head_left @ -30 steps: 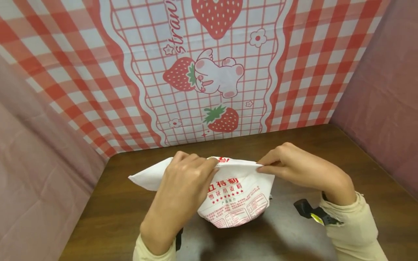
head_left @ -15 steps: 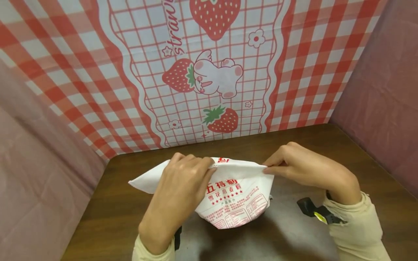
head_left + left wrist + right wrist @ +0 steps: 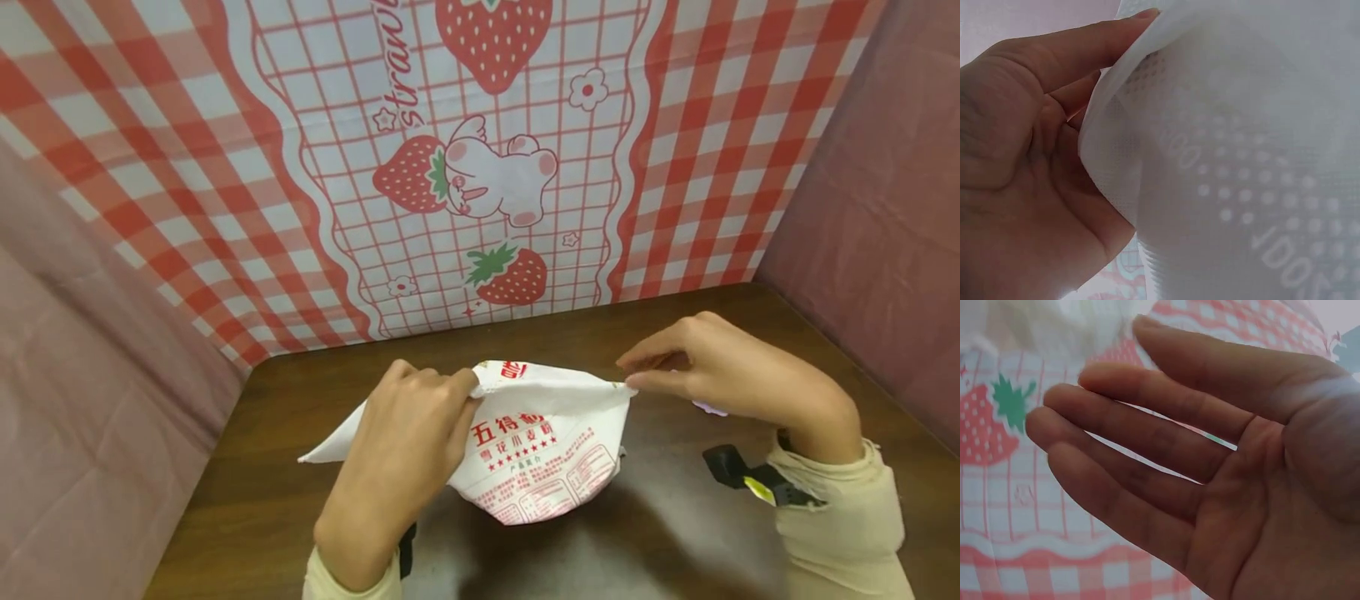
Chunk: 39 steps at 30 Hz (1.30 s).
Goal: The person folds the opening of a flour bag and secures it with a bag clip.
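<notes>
A white flour bag (image 3: 536,467) with red printing stands upright on the table in the head view, its top edge folded over. My left hand (image 3: 405,450) grips that top edge left of the middle, and a pointed white corner sticks out beyond it. In the left wrist view, thumb and fingers of the left hand (image 3: 1035,137) pinch the thin bag material (image 3: 1241,162). At the bag's right top corner are the fingertips of my right hand (image 3: 720,375). The right wrist view shows the right hand (image 3: 1210,444) with fingers extended, thumb apart, and nothing between them.
The brown wooden table (image 3: 247,475) ends at a strawberry-print checked cloth (image 3: 300,275) behind. Pink cloth (image 3: 847,208) hangs on the right side, with another pink cloth (image 3: 97,400) on the left. A small purple-white thing (image 3: 708,408) lies behind the right hand.
My right hand has slid right along the bag's top edge to its corner, and its fingers have let go. My left hand has shifted slightly left, and the left corner has dropped lower.
</notes>
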Each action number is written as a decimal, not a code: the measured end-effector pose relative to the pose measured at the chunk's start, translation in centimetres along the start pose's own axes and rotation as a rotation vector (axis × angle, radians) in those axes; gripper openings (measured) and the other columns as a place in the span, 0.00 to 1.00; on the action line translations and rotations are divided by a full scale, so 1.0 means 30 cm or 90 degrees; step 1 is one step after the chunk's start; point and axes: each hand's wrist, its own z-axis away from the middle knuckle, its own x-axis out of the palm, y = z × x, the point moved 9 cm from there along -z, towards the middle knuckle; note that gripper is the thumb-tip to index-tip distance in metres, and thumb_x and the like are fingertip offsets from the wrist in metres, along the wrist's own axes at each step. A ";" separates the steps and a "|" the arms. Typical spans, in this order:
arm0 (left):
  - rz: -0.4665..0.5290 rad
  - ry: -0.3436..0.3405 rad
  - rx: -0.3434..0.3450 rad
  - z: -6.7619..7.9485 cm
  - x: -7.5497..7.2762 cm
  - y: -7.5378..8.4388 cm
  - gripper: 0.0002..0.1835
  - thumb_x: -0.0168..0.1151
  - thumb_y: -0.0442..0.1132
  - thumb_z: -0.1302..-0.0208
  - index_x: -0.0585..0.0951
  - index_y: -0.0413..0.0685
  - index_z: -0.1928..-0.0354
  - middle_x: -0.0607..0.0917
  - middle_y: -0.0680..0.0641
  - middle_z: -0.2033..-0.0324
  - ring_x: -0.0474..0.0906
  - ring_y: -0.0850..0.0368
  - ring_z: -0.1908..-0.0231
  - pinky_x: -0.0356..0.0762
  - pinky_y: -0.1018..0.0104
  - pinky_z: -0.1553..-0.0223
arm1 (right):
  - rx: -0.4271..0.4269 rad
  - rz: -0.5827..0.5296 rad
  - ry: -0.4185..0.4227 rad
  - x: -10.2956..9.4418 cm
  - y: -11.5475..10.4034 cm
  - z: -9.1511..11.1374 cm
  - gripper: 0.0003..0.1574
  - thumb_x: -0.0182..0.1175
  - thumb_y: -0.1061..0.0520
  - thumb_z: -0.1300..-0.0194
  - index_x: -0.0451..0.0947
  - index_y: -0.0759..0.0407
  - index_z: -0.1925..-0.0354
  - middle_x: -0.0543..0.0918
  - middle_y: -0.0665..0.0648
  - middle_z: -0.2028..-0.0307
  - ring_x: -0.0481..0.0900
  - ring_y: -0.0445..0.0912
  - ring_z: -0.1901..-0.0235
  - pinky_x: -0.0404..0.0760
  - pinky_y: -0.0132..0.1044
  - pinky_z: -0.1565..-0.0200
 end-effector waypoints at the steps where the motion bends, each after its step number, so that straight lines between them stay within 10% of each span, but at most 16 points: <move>1: 0.002 0.003 0.001 0.000 -0.002 0.001 0.08 0.61 0.38 0.47 0.74 0.51 0.81 0.71 0.59 0.91 0.69 0.62 0.86 0.61 0.68 0.73 | 0.010 0.013 0.021 -0.019 0.013 0.007 0.13 0.60 0.45 0.44 0.80 0.41 0.59 0.81 0.36 0.66 0.74 0.31 0.74 0.73 0.27 0.71; 9: -0.004 0.007 0.008 -0.008 0.006 0.011 0.07 0.61 0.38 0.47 0.75 0.51 0.80 0.75 0.58 0.89 0.72 0.61 0.84 0.62 0.68 0.73 | 0.103 0.084 0.091 -0.058 0.152 0.067 0.17 0.59 0.43 0.44 0.79 0.46 0.57 0.82 0.40 0.66 0.76 0.32 0.71 0.75 0.31 0.67; 27: -0.029 0.007 0.022 -0.007 -0.003 0.023 0.12 0.57 0.35 0.47 0.71 0.53 0.84 0.69 0.58 0.93 0.69 0.61 0.87 0.59 0.68 0.76 | 0.183 0.097 -0.025 0.219 0.420 0.128 0.13 0.63 0.63 0.53 0.79 0.58 0.64 0.76 0.47 0.78 0.69 0.41 0.80 0.68 0.37 0.77; 39: -0.023 0.012 0.007 0.003 -0.022 0.020 0.13 0.58 0.35 0.47 0.69 0.53 0.86 0.68 0.58 0.93 0.68 0.62 0.87 0.60 0.69 0.75 | 0.250 0.125 -0.052 0.294 0.528 0.129 0.10 0.61 0.68 0.58 0.74 0.61 0.72 0.72 0.53 0.81 0.69 0.47 0.80 0.67 0.41 0.80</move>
